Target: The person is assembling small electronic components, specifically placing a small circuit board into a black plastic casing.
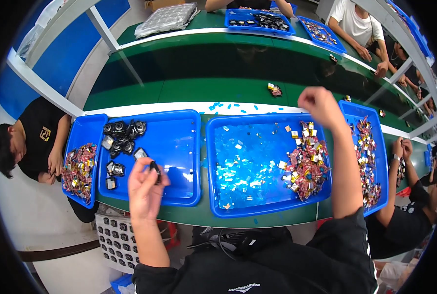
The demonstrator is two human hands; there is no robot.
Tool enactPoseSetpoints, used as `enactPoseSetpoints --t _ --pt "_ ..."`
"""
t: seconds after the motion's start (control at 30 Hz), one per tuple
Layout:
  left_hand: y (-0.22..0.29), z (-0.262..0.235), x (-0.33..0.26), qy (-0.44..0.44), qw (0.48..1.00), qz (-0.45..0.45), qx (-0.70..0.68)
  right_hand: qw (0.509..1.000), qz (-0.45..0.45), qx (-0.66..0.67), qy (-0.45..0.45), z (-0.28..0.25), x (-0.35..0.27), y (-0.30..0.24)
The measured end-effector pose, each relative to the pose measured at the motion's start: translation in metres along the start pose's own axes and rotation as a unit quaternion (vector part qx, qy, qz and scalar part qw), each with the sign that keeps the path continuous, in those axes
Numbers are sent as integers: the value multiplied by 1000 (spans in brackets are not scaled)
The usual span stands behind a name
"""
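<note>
My left hand (146, 192) is raised over the near part of a blue tray (191, 161), its fingers closed on a small black plastic casing (155, 168). In that tray several black casings (125, 134) lie bunched toward the far left, with a few more close to my hand. My right hand (321, 105) is up above the far edge of the blue tray (267, 211) to the right. Its fingers are curled together, and anything in them is hidden. That tray holds scattered blue film pieces (243, 166) and a heap of small circuit boards with wires and batteries (307, 164).
A green conveyor belt (194, 93) runs beyond the white rail, with a small wired assembly (274, 89) on it. Trays of circuit boards (78, 169) stand at both sides. Co-workers sit left (37, 132), right (405, 210) and opposite. White metal posts (44, 81) frame the bench.
</note>
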State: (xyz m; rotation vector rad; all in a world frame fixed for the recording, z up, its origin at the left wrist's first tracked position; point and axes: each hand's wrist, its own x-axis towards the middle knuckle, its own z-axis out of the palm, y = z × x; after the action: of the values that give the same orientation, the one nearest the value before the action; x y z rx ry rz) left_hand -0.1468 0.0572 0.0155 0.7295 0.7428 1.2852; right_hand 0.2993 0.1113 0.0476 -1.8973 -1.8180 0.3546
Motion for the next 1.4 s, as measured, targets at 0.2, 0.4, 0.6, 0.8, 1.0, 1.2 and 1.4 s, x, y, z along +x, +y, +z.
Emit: enactPoseSetpoints --t 0.2,0.4,0.6,0.8,1.0,1.2,1.4 --pt "-40 44 6 -61 987 -137 -52 991 11 -129 -35 15 -59 -6" --pt "-45 71 -1 -69 988 -141 11 983 83 -158 29 20 -70 21" --pt "-55 83 -7 -91 983 -147 64 929 93 316 170 25 -103 -20" --pt "-62 124 -4 -190 847 218 446 838 136 529 -2 34 -142 -93" --pt "-54 120 3 -242 804 302 451 812 141 558 -95 49 -147 -95" --pt "-60 114 -13 -195 898 140 367 861 64 501 54 53 -149 -118" --pt "-69 111 -20 -168 899 145 377 927 -15 375 20 53 -151 -127"
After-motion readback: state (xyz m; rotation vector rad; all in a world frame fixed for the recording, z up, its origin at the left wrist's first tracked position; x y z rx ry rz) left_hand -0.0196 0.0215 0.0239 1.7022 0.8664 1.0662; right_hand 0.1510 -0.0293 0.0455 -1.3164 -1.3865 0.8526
